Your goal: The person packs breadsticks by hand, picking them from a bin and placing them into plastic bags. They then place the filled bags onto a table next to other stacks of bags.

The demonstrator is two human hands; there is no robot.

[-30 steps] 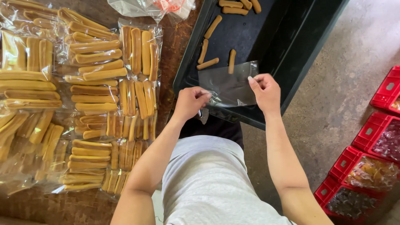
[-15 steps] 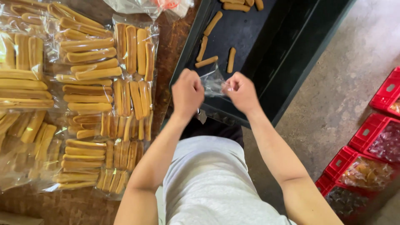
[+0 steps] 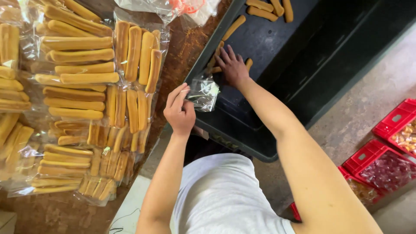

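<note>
My left hand pinches the edge of a small clear plastic bag just over the near rim of a black tray. My right hand reaches into the tray with fingers spread, resting on loose long tan biscuit sticks. Whether it grips one I cannot tell. More loose sticks lie at the tray's far end.
Several clear bags packed with biscuit sticks cover the brown wooden table on the left. Crumpled plastic lies at the top. Red crates with wrapped goods stand on the concrete floor at right.
Both hands held the clear bag between them before. My right hand has let go and reached forward into the tray onto the sticks; my left hand alone keeps the bag.
</note>
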